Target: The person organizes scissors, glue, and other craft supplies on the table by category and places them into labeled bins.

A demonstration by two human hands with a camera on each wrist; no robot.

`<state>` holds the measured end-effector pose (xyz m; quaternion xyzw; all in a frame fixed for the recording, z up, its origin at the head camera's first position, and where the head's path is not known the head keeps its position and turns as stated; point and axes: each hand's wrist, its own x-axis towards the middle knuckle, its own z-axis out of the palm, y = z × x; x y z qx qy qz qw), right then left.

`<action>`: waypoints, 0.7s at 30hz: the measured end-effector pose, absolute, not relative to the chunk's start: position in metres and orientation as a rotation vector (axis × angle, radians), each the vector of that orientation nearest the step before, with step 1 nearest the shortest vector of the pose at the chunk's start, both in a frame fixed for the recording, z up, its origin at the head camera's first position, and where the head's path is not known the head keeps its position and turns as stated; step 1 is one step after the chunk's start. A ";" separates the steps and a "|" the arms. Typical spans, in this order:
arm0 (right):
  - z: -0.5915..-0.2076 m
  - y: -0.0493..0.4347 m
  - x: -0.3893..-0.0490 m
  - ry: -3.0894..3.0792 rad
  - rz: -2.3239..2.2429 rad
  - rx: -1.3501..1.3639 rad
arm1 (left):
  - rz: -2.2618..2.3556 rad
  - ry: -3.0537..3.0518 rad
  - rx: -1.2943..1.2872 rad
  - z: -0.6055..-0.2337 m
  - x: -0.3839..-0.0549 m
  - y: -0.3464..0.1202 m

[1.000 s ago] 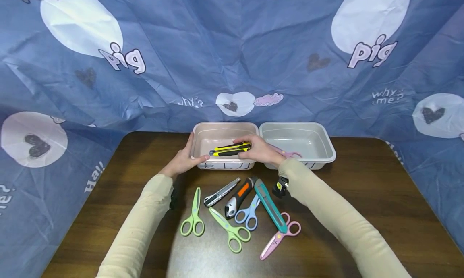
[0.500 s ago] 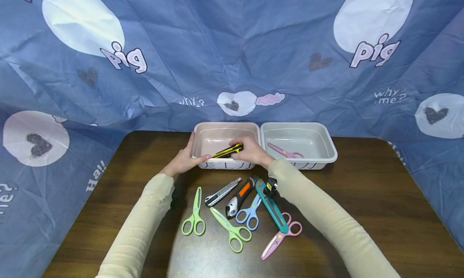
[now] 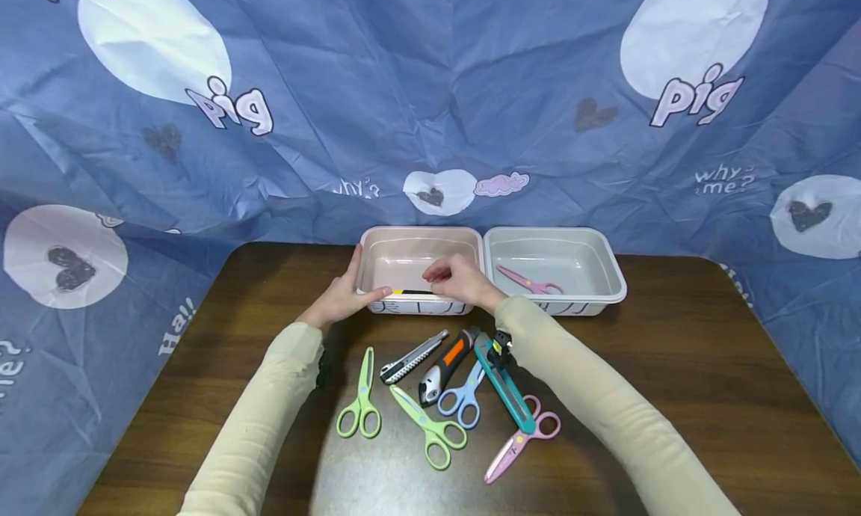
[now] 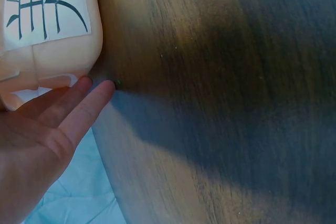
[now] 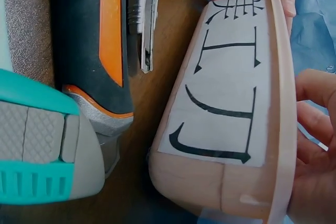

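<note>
My left hand (image 3: 338,299) rests on the near left corner of a pink plastic bin (image 3: 421,232). Its thumb lies on the front rim, and its straight fingers reach along the outside in the left wrist view. Inside the bin, my right hand (image 3: 463,280) hovers near the front wall with loosely bent fingers, nothing visible between them. Below it a yellow and black utility knife (image 3: 412,292) lies along that wall, mostly hidden by the rim. In the right wrist view, a paper label (image 5: 220,93) with black characters covers the bin's front.
A grey bin (image 3: 592,235) holding pink scissors (image 3: 528,280) stands alongside. Nearer lie a silver cutter (image 3: 412,357), an orange-black knife (image 3: 447,366), a teal cutter (image 3: 506,385), blue scissors (image 3: 463,398), two green scissors (image 3: 364,396) and other pink scissors (image 3: 518,445).
My right hand has moved left and lowered the yellow and black utility knife into the pink bin, then let go of it. The left hand has stayed at the corner.
</note>
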<state>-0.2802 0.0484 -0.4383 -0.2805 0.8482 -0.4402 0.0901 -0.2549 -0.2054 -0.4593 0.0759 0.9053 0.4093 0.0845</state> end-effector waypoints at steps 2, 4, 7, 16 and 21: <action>-0.436 0.050 -0.279 2.520 -1.327 -0.835 | 1.224 2.694 0.220 -0.457 -0.254 -0.204; -0.434 0.052 -0.278 2.521 -1.347 -0.838 | 1.225 2.690 0.220 -0.457 -0.254 -0.203; -0.430 0.056 -0.275 2.518 -1.384 -0.869 | 1.235 2.682 0.214 -0.456 -0.253 -0.203; -0.422 0.076 -0.261 2.485 -1.421 -0.921 | 1.220 2.687 0.220 -0.458 -0.255 -0.204; -0.422 0.089 -0.252 2.467 -1.408 -0.924 | 1.208 2.693 0.233 -0.460 -0.256 -0.205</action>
